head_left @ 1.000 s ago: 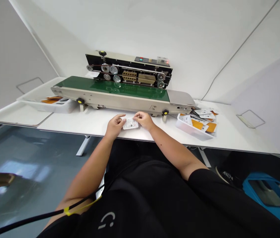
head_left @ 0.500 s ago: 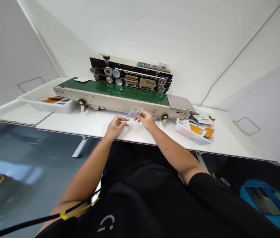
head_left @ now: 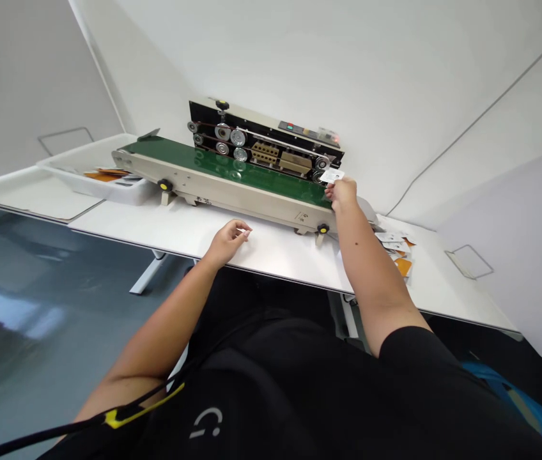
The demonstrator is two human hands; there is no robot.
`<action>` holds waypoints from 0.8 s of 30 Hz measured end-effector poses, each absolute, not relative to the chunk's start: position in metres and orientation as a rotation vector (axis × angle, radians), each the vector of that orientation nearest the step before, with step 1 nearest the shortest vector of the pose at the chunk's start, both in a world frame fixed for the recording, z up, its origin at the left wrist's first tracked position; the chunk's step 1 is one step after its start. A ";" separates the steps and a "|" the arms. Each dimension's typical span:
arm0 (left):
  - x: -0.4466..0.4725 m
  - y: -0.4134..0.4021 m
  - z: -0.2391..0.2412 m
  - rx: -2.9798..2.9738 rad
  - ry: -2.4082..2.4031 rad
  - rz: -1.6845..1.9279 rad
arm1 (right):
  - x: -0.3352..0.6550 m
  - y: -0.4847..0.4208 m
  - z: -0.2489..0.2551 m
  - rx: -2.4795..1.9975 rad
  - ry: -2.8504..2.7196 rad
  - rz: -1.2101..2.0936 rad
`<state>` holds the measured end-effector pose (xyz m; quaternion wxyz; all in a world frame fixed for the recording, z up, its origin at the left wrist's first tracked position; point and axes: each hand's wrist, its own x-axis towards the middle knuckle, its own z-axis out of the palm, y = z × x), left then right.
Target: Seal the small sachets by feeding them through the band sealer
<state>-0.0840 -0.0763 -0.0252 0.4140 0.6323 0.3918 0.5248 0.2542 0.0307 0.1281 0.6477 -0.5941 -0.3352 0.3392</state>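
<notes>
My right hand (head_left: 344, 191) is stretched out to the right end of the sealing machine (head_left: 252, 160), pinching a small white packet (head_left: 332, 175) over the green belt (head_left: 232, 169) beside the black roller head. My left hand (head_left: 227, 239) rests on the white table (head_left: 275, 249) near its front edge, fingers loosely curled, with nothing visible in it. My right forearm hides most of the tray of packets on the right.
A white tray (head_left: 84, 182) with orange and white packets sits under the belt's left end. More orange and white packets (head_left: 398, 252) lie at the right behind my forearm. A cable runs up the white wall. A blue object sits on the floor at lower right.
My right hand has lifted the packet from the table in front of me and carried it up and right to the belt's right end. My left hand let go and stayed on the table.
</notes>
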 end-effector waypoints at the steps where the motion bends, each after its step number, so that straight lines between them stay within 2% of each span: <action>1: -0.084 -0.076 -0.026 1.592 0.989 1.320 | 0.250 0.033 0.129 -1.360 -0.742 0.817; 11: -0.087 -0.071 -0.037 1.651 1.020 1.293 | 0.215 0.037 0.136 -1.299 -0.780 1.103; 24: -0.086 -0.075 -0.032 1.644 1.008 1.309 | 0.179 0.046 0.142 -1.241 -0.799 1.120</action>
